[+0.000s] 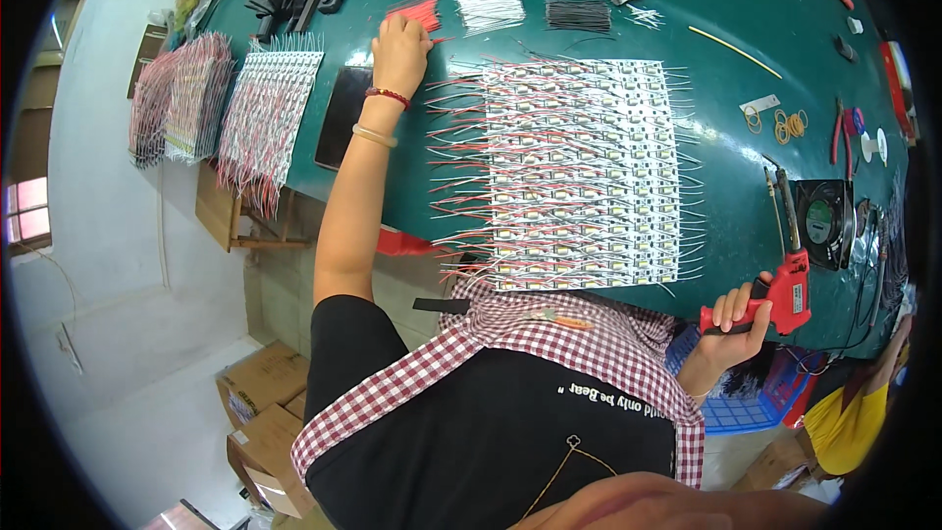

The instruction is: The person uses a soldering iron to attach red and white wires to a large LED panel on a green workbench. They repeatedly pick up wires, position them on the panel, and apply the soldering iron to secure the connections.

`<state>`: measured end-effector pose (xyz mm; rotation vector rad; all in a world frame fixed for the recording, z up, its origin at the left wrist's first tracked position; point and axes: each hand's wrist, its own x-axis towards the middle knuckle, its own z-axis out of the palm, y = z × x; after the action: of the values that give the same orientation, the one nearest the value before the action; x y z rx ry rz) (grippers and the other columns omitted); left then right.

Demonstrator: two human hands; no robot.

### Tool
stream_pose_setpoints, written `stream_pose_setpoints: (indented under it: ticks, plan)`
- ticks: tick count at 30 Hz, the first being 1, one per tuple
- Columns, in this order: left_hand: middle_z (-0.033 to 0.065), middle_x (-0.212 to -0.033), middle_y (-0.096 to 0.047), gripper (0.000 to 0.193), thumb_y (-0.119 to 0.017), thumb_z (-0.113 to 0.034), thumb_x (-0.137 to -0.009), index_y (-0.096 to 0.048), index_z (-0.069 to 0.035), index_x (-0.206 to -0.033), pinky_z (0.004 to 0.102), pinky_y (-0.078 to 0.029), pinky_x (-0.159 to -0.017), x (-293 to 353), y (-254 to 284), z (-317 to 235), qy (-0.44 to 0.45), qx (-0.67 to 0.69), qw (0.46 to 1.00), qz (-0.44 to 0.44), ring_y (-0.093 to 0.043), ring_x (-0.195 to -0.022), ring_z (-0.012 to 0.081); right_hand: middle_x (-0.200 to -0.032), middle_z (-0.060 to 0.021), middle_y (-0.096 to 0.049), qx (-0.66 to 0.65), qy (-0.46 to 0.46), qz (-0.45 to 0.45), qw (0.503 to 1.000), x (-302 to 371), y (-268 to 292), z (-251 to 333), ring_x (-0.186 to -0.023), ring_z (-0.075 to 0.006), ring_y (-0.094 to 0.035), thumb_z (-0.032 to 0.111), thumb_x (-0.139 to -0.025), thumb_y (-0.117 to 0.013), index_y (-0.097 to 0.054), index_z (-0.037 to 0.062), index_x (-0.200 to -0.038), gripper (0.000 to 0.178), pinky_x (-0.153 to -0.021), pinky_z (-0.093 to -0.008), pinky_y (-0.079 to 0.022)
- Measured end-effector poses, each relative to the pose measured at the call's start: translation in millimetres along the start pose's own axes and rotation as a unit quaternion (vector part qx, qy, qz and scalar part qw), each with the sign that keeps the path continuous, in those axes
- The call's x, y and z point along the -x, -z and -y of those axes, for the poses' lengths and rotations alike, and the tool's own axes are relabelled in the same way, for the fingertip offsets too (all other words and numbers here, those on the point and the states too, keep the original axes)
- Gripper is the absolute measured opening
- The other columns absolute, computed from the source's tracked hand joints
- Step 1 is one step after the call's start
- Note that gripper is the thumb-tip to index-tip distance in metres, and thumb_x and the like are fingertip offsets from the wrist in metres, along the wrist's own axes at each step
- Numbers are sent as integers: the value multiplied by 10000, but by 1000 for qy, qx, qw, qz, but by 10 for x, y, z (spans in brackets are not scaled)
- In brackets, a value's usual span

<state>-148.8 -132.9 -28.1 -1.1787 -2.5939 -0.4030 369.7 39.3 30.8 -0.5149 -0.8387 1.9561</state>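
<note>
Plainly, we find the left hand (400, 51) with fingers bent and bunched at the near edge of the thin red wires (419, 12), though we cannot tell whether a strand is pinched; the right hand (738, 318) is wrapped round a red plastic soldering gun (789, 296), its slender barrel (786, 208) pointing away. Between the hands we record a flat, rectangular white LED panel (584, 177), bristling with fine red and white leads (461, 186), lying on the glossy green tabletop (721, 103). Beyond it we note straight bundles of white wires (491, 11) and black wires (577, 15), and at the right a square-framed black fan (823, 222).
</note>
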Motion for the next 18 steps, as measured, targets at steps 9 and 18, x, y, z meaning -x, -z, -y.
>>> stream_pose_setpoints:
  ticks: [9, 18]
  plan:
    - [61, -909, -598, 179, -657, -79, -781, -560, -96, -931, 411, -383, -762, 27, -3, 26, 1, 52, 999, 6, -547, -922, 286, -661, -28, -406, -7, 4, 4, 1000, 64, -85, -16, -468, -83, -371, 227, -1004, -424, -395, -21, -1271, 366, -432, -212, -334]
    - [103, -942, -577, 228, -613, -9, -796, -557, -57, -1012, 426, -396, -790, 70, -171, 81, -53, 23, 996, -66, -520, -922, 313, -652, -26, -411, -3, 22, -27, 999, 126, -127, 40, -463, -82, -370, 232, -1000, -432, -411, -25, -1261, 367, -432, -216, -337]
